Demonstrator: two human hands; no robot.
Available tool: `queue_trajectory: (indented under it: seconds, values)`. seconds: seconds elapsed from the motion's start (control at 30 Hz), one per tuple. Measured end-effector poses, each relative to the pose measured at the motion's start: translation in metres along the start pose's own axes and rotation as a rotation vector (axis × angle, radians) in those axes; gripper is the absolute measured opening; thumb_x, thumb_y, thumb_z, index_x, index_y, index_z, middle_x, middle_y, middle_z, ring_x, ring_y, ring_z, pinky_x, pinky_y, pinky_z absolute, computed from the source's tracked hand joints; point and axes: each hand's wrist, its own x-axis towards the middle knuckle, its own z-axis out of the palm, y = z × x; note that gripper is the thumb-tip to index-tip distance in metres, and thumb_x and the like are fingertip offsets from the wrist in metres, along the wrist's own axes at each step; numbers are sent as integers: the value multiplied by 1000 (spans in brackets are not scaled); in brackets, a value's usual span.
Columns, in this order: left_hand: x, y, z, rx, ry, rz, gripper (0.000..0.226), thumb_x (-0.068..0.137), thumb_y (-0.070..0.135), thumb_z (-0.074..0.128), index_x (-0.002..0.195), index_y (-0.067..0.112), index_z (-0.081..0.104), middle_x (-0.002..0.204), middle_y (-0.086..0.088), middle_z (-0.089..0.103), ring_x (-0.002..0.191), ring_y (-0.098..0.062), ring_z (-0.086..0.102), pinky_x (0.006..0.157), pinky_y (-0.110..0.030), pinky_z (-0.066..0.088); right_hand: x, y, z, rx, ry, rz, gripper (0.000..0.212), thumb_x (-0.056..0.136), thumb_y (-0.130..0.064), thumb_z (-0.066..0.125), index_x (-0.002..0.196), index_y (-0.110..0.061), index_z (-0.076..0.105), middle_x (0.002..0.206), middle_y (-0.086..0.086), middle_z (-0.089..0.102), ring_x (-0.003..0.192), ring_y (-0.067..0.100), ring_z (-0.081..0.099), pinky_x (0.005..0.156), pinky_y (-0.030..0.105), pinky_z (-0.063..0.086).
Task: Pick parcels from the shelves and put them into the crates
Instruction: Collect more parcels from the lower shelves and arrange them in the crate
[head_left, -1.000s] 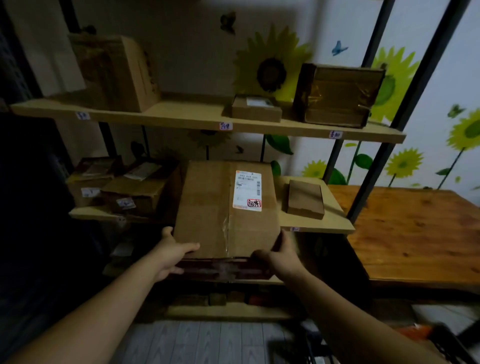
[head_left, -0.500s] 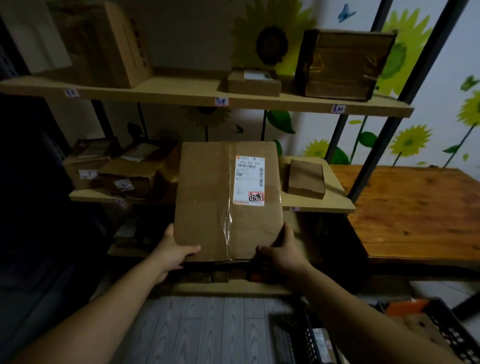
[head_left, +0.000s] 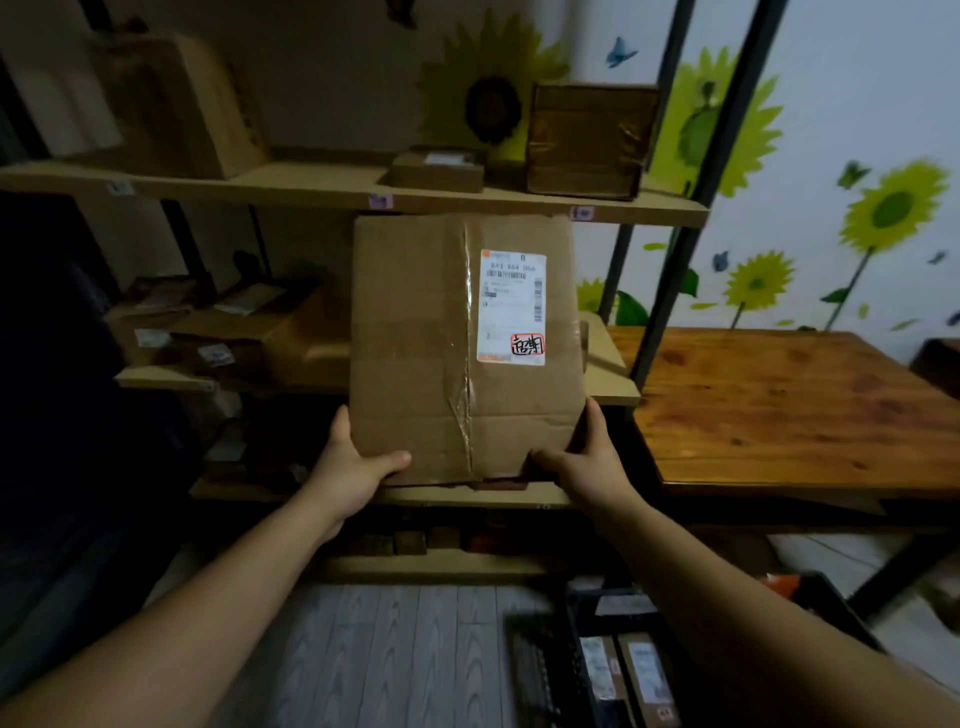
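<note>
A left hand (head_left: 353, 467) and a right hand (head_left: 587, 462) grip the lower corners of a taped cardboard parcel (head_left: 415, 343), thumbs on its face, holding it at frame centre before the shelves (head_left: 311, 184). A black crate (head_left: 587, 670) with parcels sits at lower right, beside a wooden table (head_left: 779, 410).

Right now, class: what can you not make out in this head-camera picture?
Head view only.
Print on the label of the parcel: too small, blurred.
Fingers of left hand and right hand: behind the parcel.
The crate: cut by bottom edge, covered by right forearm.
The shelf tags: blurred.
</note>
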Motion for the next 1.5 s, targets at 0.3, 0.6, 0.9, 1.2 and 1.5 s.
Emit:
queue_trajectory:
  seconds: [0.3, 0.6, 0.9, 1.2, 1.5]
  values:
    - [-87, 50, 42, 6, -94, 243, 97, 85, 18, 67, 147, 41, -3, 151, 4, 26, 135, -17, 30, 108, -40, 29, -110, -23, -60, -140, 269, -156, 92, 83, -19, 69, 151, -44, 13, 153, -7, 32, 136, 14, 37, 111, 42, 38]
    - [-163, 85, 149, 166, -251, 408, 82, 86, 31, 64, 144, 51, 10, 153, 1, 18, 138, -22, 26, 113, -46, 27, -202, -13, -177, -156, 543, -162, 88, 83, -18, 67, 153, -35, 17, 156, -9, 31, 136, 9, 39, 111, 41, 40]
    - [-266, 105, 365, 191, -421, 445, 83, 84, 32, 67, 147, 41, 14, 152, -6, 21, 139, -23, 26, 114, -35, 23, -294, 23, -391, -266, 729, -72, 102, 69, -53, 73, 153, -35, 18, 151, -6, 38, 132, 9, 43, 110, 34, 38]
    - [-314, 88, 517, 222, -565, 239, 88, 83, 35, 68, 148, 41, 10, 150, -5, 22, 131, -24, 36, 102, -31, 32, -317, 79, -542, -435, 713, 125, 97, 67, -63, 69, 149, -44, 20, 134, -3, 45, 121, 17, 50, 98, 46, 50]
    - [-239, 38, 608, 280, -531, 50, 84, 83, 40, 67, 149, 37, 14, 147, -5, 30, 129, -24, 40, 105, -34, 34, -216, 145, -600, -573, 576, 326, 89, 79, -63, 63, 151, -39, 17, 143, 3, 39, 128, 24, 44, 96, 39, 46]
